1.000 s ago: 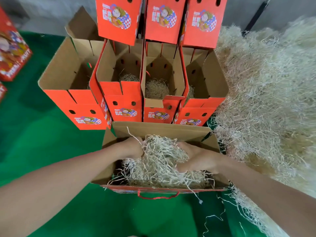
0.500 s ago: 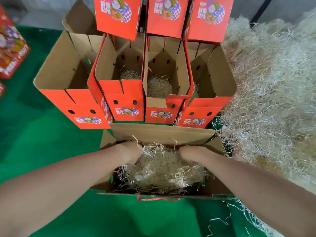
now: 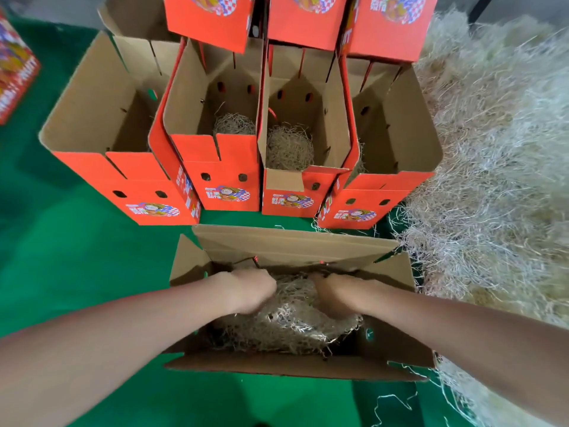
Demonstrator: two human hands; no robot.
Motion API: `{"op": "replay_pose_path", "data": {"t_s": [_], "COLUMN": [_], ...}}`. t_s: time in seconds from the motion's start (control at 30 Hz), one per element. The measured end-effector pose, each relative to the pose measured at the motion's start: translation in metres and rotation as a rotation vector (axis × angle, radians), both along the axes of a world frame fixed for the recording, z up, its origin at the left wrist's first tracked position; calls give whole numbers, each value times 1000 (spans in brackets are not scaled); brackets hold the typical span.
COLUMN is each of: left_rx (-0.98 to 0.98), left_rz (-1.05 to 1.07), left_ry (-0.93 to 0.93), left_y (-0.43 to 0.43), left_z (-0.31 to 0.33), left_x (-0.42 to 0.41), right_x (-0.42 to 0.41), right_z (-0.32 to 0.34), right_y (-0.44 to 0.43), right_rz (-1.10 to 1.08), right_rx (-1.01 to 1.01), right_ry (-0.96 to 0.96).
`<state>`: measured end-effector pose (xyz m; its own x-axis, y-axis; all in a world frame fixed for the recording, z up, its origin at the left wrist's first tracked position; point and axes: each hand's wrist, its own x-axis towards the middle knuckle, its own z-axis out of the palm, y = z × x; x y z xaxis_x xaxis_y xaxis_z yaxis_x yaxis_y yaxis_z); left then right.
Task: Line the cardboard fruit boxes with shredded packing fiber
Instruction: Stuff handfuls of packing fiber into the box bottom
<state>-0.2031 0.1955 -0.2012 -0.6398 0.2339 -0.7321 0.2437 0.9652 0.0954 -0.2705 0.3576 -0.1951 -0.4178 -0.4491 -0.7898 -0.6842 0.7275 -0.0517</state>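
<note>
An open cardboard fruit box [image 3: 295,245] stands right in front of me on the green cloth. A wad of pale shredded fiber [image 3: 292,325] lies low inside it. My left hand [image 3: 249,289] and my right hand [image 3: 335,292] are both down in the box on top of the wad, knuckles up. Their fingers curl into the fiber and the fingertips are hidden in it. A big loose pile of the same fiber [image 3: 492,164] lies to the right of the box.
Behind the near box stands a row of several open orange boxes; the second [image 3: 215,167] and third [image 3: 335,118] show fiber at the bottom. More orange boxes are stacked behind them. A closed red box [image 3: 15,66] lies at far left on the green cloth [image 3: 77,257].
The wad stood above the box rim between my hands; both hands have pushed it down, and it now sits low inside the box. My head has moved closer.
</note>
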Motion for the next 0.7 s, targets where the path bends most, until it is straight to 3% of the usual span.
{"op": "replay_pose_path", "data": {"t_s": [0.07,0.13,0.27,0.4,0.53,0.57,0.7], "left_rx": [55,68,-55,-2,30,31,-91], "left_rz": [-57,-117,-273,-146,-281,-296,-296], "left_ry": [-65,-204,-368,-338,42,52,-194], "left_y": [6,15,26,21,23,24,17], "left_z": [-9,-21,-42,-47,-43,-43,-57], "left_x": [-1,-2,2,0,-5,-5,1], "right_x": [6,13,29,32,15,11,5], "right_z": [19,39,55,35,-17,-29,-54], "right_y": [-3,-9,-25,-30,-27,-27,-22], "right_rz": [45,96,190,486,644,624,462], "right_rx": [46,-36,-37,140,389,403,371], "right_ry": [36,107,102,-71,-136,-152,-240]}}
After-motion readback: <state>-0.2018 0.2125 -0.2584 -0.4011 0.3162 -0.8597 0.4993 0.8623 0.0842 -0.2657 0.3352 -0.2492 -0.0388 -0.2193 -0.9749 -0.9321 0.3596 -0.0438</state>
